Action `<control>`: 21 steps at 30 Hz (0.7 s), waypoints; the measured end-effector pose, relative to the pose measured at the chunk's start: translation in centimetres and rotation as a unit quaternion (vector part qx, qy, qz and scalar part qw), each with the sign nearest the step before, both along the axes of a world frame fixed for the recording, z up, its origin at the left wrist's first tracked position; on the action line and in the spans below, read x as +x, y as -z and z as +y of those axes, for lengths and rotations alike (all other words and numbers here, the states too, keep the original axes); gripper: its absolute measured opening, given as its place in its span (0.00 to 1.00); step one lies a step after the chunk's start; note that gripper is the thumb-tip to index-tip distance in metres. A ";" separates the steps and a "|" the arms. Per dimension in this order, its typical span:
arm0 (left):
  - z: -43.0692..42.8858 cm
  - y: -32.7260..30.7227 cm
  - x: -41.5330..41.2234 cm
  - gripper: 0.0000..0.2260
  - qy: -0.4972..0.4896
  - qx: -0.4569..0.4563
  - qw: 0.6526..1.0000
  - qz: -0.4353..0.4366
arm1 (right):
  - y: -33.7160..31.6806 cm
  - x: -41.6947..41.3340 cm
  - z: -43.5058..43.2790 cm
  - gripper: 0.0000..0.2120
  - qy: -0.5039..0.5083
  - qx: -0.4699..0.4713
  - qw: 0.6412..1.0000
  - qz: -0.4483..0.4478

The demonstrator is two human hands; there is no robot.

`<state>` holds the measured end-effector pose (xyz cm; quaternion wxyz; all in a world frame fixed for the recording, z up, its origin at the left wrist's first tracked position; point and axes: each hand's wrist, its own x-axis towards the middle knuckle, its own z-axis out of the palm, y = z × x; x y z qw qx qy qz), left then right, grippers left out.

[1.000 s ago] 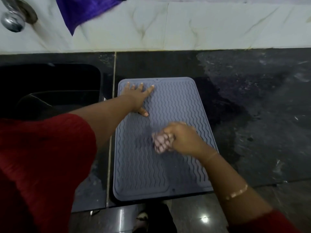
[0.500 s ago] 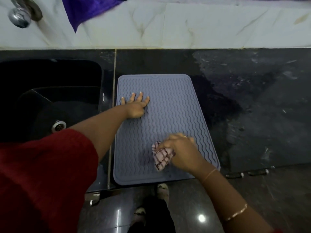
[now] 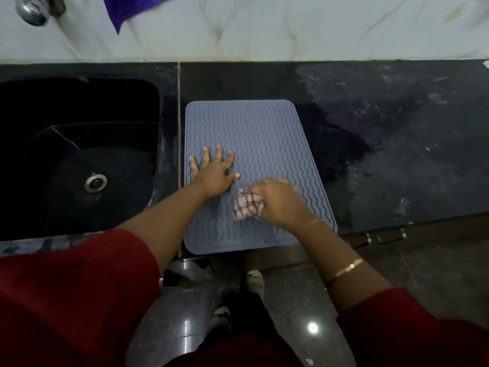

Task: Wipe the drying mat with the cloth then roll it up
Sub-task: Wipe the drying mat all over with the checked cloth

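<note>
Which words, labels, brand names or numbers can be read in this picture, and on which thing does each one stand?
None: no readable text shows anywhere in the picture.
The drying mat shows only wavy ridges; the small mark at its far edge is too small to read.
The checked cloth bears a pattern only, no label.
The sink, the counter and the wall tiles carry no writing.

Drying mat (image 3: 264, 133): blue-grey, wavy ridges. Cloth (image 3: 247, 206): pale pink, dark check. Countertop (image 3: 397, 144): black, mottled. Sleeve (image 3: 74, 295): red. Hanging fabric (image 3: 127, 6): purple.
</note>
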<state>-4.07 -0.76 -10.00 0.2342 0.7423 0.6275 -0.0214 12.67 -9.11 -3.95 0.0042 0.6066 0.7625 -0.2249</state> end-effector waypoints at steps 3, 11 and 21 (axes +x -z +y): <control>0.3 -0.3 0.2 0.29 0.002 -0.017 1.000 0.000 | 0.1 1.2 -3.9 0.18 -0.014 -0.013 1.000 0.004; -1.4 -0.9 1.6 0.28 -0.004 -0.008 1.000 0.011 | -1.3 1.6 -3.9 0.15 0.077 -0.022 0.983 0.162; -3.1 -0.5 2.2 0.30 -0.019 -0.029 0.999 0.025 | -0.6 2.2 -6.4 0.14 0.051 -0.077 0.988 0.127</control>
